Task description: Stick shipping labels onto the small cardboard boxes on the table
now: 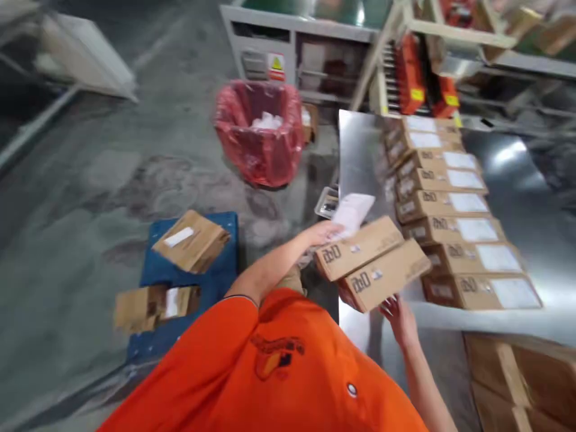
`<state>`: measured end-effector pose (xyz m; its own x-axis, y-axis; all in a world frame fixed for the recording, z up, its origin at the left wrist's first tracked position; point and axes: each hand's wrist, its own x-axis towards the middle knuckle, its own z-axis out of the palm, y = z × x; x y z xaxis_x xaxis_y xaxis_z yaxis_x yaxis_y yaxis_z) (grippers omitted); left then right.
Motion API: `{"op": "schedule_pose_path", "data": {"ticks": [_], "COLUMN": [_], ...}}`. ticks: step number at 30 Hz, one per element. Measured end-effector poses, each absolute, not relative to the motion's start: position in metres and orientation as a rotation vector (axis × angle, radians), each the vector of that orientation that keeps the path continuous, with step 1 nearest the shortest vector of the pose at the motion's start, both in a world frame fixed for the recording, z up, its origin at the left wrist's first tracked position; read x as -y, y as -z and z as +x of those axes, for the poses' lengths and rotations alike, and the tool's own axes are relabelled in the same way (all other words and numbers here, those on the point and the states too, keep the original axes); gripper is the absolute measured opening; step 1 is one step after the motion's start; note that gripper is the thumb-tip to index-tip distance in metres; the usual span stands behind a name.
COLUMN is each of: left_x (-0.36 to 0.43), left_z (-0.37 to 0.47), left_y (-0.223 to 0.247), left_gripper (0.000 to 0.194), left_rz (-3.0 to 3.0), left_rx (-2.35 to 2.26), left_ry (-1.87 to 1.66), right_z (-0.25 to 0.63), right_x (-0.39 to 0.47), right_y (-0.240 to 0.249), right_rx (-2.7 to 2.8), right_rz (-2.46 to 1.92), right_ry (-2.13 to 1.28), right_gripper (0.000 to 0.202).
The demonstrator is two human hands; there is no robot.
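Observation:
Two brown cardboard boxes, a nearer box (387, 276) and a farther box (362, 247), lie side by side at a slant above the near edge of the metal table. My left hand (327, 233) is closed on white paper sheets (353, 211) and is right against the left end of the farther box. My right hand (398, 315) grips the nearer box from its near side, the fingers partly hidden under it. Beyond them on the table stands a row of similar boxes (477, 231), each with a white label on top.
A bin with a red liner (258, 141) stands on the floor ahead. At left, opened cartons (191, 243) lie on a blue pallet (225, 225). The metal table (360, 144) runs along my right, with a large carton (490, 366) at lower right and a rack (382, 72) behind.

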<state>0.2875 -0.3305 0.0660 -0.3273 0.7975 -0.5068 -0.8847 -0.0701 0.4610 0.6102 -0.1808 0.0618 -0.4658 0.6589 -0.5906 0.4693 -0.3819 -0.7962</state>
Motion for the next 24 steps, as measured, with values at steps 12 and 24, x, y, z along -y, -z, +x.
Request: {"op": "schedule_pose_path", "data": {"ticks": [12, 24], "left_x": [0.347, 0.270], "left_z": [0.291, 0.275], "left_y": [-0.057, -0.148], "left_gripper": [0.028, 0.033], "left_rz": [0.060, 0.263], "left_rx": [-0.906, -1.010], "left_ry": [-1.613, -1.523], "right_z": [0.588, 0.572], "right_x": [0.193, 0.102], "right_y": [-0.122, -0.208], "right_rx": [1.765, 1.727], "right_rz": [-1.525, -1.727], "right_ry": [-1.867, -1.953], "right_gripper": [0.087, 0.070]}}
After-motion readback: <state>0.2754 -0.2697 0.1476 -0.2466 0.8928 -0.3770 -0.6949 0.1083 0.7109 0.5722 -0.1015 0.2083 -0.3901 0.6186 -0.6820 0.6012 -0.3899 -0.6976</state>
